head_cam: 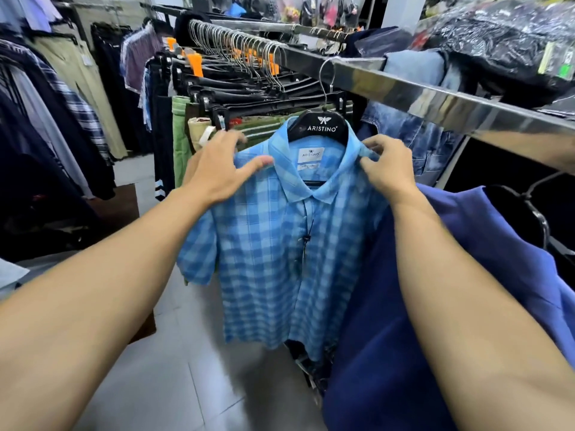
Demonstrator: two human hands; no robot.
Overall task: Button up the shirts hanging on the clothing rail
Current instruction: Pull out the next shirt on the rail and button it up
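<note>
A light blue checked short-sleeved shirt (267,256) hangs on a black hanger (322,127) from the metal clothing rail (404,88). Its front looks closed down the middle, and a dark tag cord dangles below the collar. My left hand (217,169) lies on the shirt's left shoulder with straight fingers and the thumb stretched toward the collar. My right hand (384,166) pinches the right side of the collar between thumb and curled fingers.
A dark blue shirt (404,306) hangs close on the right, against my right forearm. Behind the checked shirt, several trousers on black clip hangers (249,88) crowd the rail. Denim garments (413,132) hang beyond it. Bagged clothes (504,42) lie on top at the right. Grey tiled floor (174,384) lies below.
</note>
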